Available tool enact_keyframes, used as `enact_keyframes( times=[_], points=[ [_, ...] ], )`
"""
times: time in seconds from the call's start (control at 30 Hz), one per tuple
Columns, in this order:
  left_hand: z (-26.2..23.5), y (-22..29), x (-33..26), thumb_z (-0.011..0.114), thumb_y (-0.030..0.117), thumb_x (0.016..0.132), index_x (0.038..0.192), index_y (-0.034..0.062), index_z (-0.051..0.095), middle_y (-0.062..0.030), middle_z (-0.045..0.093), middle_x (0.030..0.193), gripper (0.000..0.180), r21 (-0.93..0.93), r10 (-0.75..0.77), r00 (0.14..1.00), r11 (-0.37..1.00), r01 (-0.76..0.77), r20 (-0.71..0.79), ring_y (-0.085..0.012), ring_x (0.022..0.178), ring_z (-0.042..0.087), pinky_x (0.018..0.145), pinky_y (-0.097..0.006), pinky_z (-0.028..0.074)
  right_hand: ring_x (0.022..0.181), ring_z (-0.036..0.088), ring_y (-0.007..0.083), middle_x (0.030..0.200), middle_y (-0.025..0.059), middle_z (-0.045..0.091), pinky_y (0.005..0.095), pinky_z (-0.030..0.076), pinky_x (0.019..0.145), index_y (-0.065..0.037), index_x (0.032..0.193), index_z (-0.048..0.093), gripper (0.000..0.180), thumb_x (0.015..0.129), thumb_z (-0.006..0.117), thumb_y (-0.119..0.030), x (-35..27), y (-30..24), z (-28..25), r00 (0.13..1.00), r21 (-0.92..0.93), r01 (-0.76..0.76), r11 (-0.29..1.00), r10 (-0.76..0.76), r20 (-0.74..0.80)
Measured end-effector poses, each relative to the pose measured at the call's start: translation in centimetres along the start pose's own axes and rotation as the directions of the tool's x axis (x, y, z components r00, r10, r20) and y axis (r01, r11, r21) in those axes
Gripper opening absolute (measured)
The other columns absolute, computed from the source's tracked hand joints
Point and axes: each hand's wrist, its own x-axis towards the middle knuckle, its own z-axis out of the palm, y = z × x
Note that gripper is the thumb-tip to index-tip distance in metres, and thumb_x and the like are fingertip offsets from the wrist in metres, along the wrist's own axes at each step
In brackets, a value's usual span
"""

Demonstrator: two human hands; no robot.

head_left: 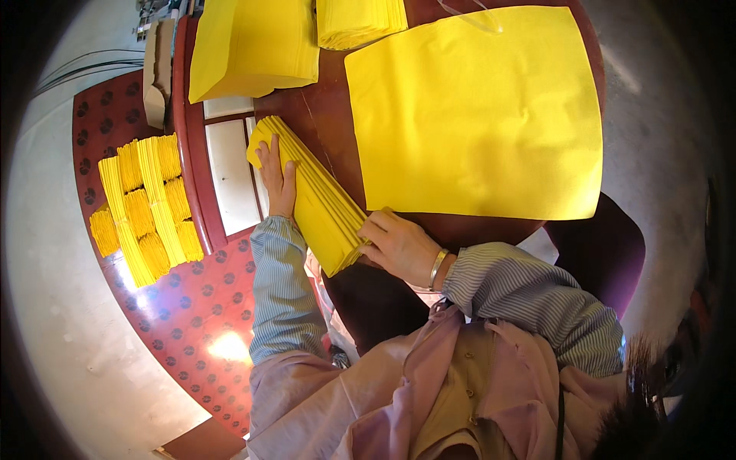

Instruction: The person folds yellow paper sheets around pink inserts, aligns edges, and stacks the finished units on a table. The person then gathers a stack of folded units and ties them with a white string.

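A long bundle of folded yellow cloth-like sheets (313,198) slants across the near left edge of the table, its layered folds facing right. My left hand (277,180) lies on the bundle's upper left side, fingers spread. At the lower end, my right hand (402,245) has its fingers curled in and pinches the corner of the bundle. Right of the bundle, a large flat yellow sheet (475,115) spreads over the table; whether more sheets lie under it I cannot tell.
At the back of the dark red table (307,107) stand a tall yellow stack (257,50) and a smaller folded stack (360,23). Several yellow bundles (146,203) are piled crosswise on a red patterned surface (203,295) to the left. A cardboard piece (158,73) stands behind them.
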Motion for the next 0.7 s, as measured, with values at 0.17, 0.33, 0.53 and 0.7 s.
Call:
enact_keyframes(
  times=[0.17, 0.33, 0.53, 0.7],
  points=[
    [-0.1, 0.5, -0.2, 0.039, 0.053, 0.11, 0.168, 0.0152, 0.028, -0.0254, 0.01, 0.175, 0.07, -0.05, 0.013, 1.0, 0.999, -0.013, 0.002, -0.0416, 0.163, 0.001, 0.129, -0.053, 0.002, 0.106, 0.058, 0.0316, 0.115, 0.0123, 0.058, 0.0396, 0.055, 0.092, -0.001, 0.114, 0.062, 0.029, 0.09, 0.07, -0.016, 0.0, 0.7, 0.5, 0.996, -0.128, 0.071, 0.989, -0.078, -0.048],
    [-0.4, 0.4, -0.6, 0.048, 0.041, 0.108, 0.168, 0.0148, 0.029, -0.0252, 0.014, 0.174, 0.068, 0.012, 0.03, 0.999, 0.999, -0.03, 0.017, -0.0417, 0.163, 0.005, 0.129, -0.054, 0.004, 0.105, 0.059, 0.0339, 0.109, 0.0143, 0.058, 0.0403, 0.055, 0.093, 0.001, 0.107, 0.061, 0.024, 0.087, 0.062, -0.012, 0.3, -0.2, 1.0, 0.996, -0.089, 0.042, 0.995, -0.05, -0.08],
    [0.6, 0.2, -0.7, 0.058, 0.033, 0.105, 0.168, 0.0161, 0.029, -0.023, 0.016, 0.175, 0.071, 0.098, 0.054, 0.997, 0.994, -0.048, -0.051, -0.0416, 0.163, 0.007, 0.127, -0.059, 0.005, 0.103, 0.064, 0.0254, 0.104, 0.0069, 0.067, 0.0366, 0.054, 0.089, -0.009, 0.096, 0.07, 0.014, 0.086, 0.071, -0.019, 1.6, -4.1, -7.6, 0.974, -0.265, 0.224, 0.938, -0.208, 0.086],
    [1.1, 0.1, -0.8, 0.058, 0.042, 0.105, 0.169, 0.0202, 0.024, -0.021, 0.012, 0.176, 0.076, 0.099, 0.02, 0.997, 0.995, -0.013, -0.068, -0.042, 0.163, 0.004, 0.125, -0.066, 0.005, 0.08, 0.072, 0.0289, 0.095, 0.0112, 0.073, 0.0367, 0.058, 0.068, -0.006, 0.093, 0.074, 0.008, 0.087, 0.076, -0.012, 5.8, -3.1, -22.3, 0.946, -0.57, -0.007, 0.821, -0.18, -0.27]
  ],
)
